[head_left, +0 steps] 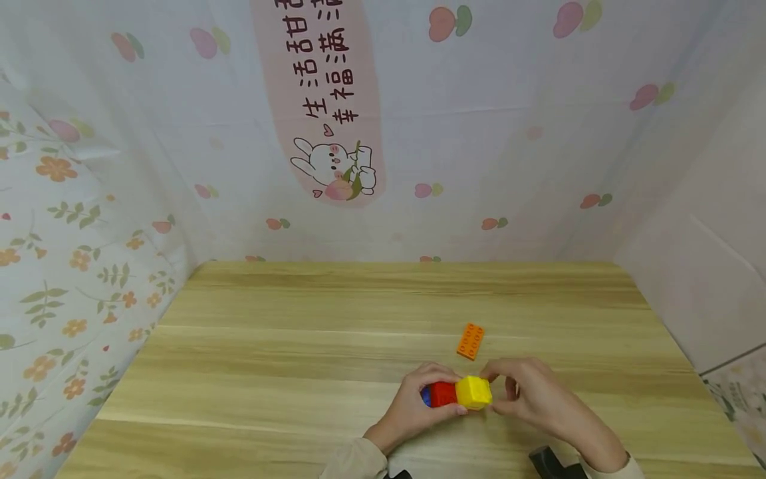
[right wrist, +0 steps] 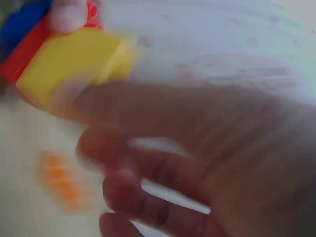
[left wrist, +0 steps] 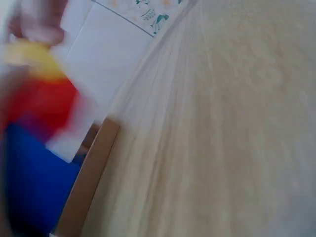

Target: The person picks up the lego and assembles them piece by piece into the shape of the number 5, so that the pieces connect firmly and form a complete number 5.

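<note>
Near the table's front, my left hand point(head_left: 415, 406) grips a row of toy building blocks from the left side, thumb in front and fingers behind. The row has a blue block point(left wrist: 37, 173), a red block point(head_left: 443, 394) and a yellow block point(head_left: 473, 392) at its right end. My fingers cover part of the blue and red ones. At the right end, my right hand point(head_left: 532, 396) pinches the yellow block with thumb and forefinger, its other fingers curled. Both wrist views are blurred. An orange-brown strip point(left wrist: 89, 177) runs beside the blue block in the left wrist view.
A flat orange studded building plate point(head_left: 471, 341) lies on the wooden table point(head_left: 269, 359) just behind the hands. Patterned cloth point(head_left: 479, 146) stands along the table's back and left. A black object point(head_left: 550, 460) is by the right wrist.
</note>
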`<action>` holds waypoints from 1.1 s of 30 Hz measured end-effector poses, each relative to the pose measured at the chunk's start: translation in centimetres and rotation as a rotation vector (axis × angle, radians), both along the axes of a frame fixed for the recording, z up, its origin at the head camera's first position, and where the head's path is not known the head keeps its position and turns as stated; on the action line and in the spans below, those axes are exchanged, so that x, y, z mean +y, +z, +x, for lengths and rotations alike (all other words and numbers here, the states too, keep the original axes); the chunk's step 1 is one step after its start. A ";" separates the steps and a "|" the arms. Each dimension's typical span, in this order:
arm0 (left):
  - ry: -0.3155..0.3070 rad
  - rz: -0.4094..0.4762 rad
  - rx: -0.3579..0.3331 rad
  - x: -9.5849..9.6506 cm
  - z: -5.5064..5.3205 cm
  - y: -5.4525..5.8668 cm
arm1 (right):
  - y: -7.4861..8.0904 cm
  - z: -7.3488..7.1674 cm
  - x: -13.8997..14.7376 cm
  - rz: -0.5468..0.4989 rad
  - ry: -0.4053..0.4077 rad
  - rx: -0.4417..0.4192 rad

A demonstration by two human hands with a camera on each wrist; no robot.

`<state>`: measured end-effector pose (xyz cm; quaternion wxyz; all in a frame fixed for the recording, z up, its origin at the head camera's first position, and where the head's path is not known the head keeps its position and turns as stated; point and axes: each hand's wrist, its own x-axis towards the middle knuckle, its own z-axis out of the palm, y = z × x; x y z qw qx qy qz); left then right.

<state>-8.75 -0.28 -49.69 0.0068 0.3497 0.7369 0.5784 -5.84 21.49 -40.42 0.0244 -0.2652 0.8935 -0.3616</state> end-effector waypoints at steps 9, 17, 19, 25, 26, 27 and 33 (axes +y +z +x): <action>-0.058 0.018 0.032 -0.2 0.3 -0.2 | -0.5 0.7 0.4 0.007 0.002 -0.015; 0.049 0.078 0.032 -0.1 0.3 -0.3 | 0.0 0.8 0.3 -0.071 -0.013 -0.143; 0.086 0.152 0.012 0.1 0.3 -0.4 | 0.1 0.9 0.5 -0.092 -0.030 -0.147; 0.165 0.289 -0.032 -0.1 0.5 0.9 | 0.3 1.0 0.7 -0.121 -0.043 -0.113; 0.170 0.296 -0.046 -0.3 0.7 1.3 | 0.3 1.0 0.7 -0.118 -0.047 -0.107; 0.169 0.305 -0.065 -0.5 0.8 1.8 | 0.4 1.0 0.8 -0.117 -0.050 -0.103; 0.169 0.334 -0.239 -2.3 0.8 2.9 | 0.5 1.0 1.1 -0.128 -0.074 -0.092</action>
